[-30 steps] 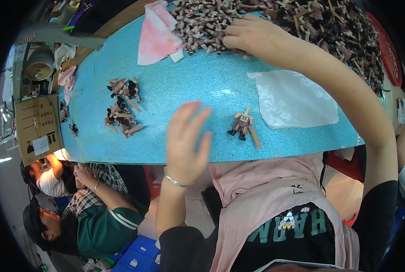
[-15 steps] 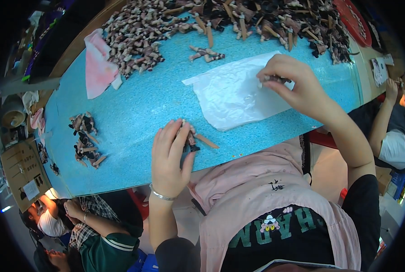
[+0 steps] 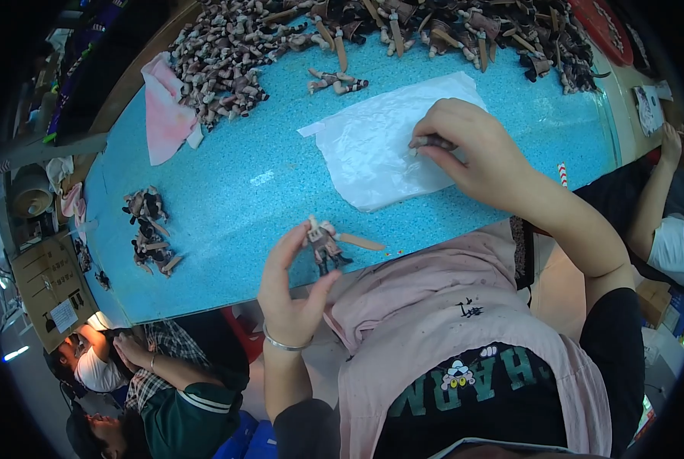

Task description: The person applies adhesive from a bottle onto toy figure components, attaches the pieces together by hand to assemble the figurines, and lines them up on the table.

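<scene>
My left hand is at the near edge of the blue tabletop, fingers and thumb curved around a small painted figurine. It has dark boots, and a long tan blade-like piece sticks out to its right. The fingertips meet its upper end and the thumb is by its boots. Above a crinkled white plastic sheet, my right hand pinches a small brownish figure piece with a pale tip; my fingers hide part of it. A loose figure piece lies beyond the sheet.
Heaps of small figure pieces and figures with tan blades line the far side. Several finished-looking figures lie at left, near a pink-white cloth. A red tray stands far right. Other people sit at both sides.
My left fingers have opened out from over the figurine, which now shows more fully and sits slightly nearer the table edge. My right hand has shifted a little left with its piece.
</scene>
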### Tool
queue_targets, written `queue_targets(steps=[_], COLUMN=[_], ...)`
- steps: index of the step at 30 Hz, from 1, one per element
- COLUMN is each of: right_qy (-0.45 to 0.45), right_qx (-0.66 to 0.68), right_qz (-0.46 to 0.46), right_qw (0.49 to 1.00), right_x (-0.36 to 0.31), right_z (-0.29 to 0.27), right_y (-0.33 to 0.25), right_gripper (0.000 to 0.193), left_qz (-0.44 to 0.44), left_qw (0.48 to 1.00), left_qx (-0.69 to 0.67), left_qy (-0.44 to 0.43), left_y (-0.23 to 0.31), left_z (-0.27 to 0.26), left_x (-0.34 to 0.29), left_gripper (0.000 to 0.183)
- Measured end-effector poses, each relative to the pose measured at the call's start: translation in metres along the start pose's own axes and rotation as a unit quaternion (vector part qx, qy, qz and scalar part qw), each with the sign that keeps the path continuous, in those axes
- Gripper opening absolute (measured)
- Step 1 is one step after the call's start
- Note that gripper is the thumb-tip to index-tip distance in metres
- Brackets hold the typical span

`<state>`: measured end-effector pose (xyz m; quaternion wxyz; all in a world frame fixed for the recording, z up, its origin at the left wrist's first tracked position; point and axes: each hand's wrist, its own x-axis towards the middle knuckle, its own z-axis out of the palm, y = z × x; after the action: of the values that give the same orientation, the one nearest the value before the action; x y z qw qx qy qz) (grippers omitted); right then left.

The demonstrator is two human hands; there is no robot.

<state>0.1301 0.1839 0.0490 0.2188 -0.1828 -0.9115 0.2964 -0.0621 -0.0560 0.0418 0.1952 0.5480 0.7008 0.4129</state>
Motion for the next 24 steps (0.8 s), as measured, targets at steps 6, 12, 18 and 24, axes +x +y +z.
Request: queue_targets(steps=[6,12,18,24], right_qy=[-0.006,-0.061,-0.080,-0.082], right_qx=[0.253,0.451,0.329,0.302], right_qz=[0.211,0.262,0.142,0.111], right_qw=[0.944,0.851,0.930,0.943], right_x=[-0.020,-0.047,-0.055,-0.060], right_z=[-0.007,0.001,0.018,0.029], right_y=[-0.031,-0.054,-0.069,-0.072], right_gripper=[0.018,0.024,0.023,0.025], left_qz=[-0.060,-0.055,-0.081,-0.067], left_qw=[0.982,0.983,0.985,0.988], left_qx=[-0.169,-0.150,-0.121,-0.113], left_qy=[-0.065,-0.093,-0.092,-0.082], left_y=[0.020,0.030,0.032,0.030], left_z=[0.023,0.037,0.041,0.043], left_x=[-0.007,0.003,0.006,0.004], left_gripper=[0.060,0.058,0.061,0.062])
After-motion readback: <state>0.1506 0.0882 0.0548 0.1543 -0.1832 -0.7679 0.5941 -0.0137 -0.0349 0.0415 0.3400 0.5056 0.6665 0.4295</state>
